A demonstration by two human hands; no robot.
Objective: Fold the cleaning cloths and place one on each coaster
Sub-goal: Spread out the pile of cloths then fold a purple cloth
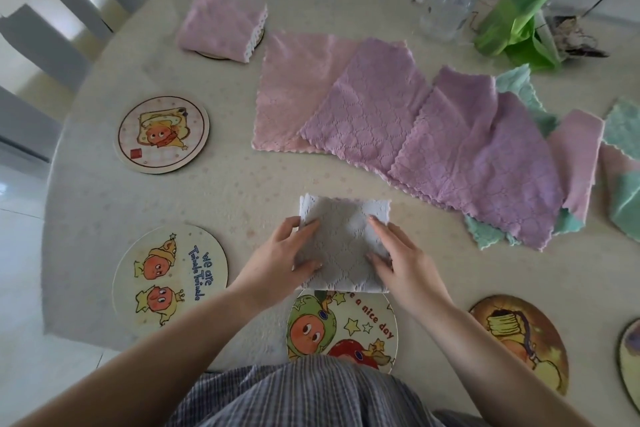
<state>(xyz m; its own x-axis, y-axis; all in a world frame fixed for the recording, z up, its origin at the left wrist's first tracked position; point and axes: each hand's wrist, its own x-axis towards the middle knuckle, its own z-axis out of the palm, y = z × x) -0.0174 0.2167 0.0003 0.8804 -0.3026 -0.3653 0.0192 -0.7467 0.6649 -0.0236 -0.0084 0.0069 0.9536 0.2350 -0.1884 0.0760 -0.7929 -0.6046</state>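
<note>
Both hands, left [282,255] and right [398,258], seemingly pinch the folded grey cloth [343,243] above a coaster [346,329].

Round table [242,184] with pale speckled cover is carrying everything. Coasters sitting at 6 [346,326], 7 [169,276], 9 [162,133], 5 [523,340], one more cut off at the frame edge [632,357]. Folded pink cloth [221,24] is lying on a coaster at 11. Folded grey cloth [343,243] is resting near centre, overlapping the 6 o'clock coaster's far edge. Unfolded cloth pile [433,135] is spreading from 12 to 3. Clear bottle [446,7], green bag [512,21] sitting at 1.
</note>
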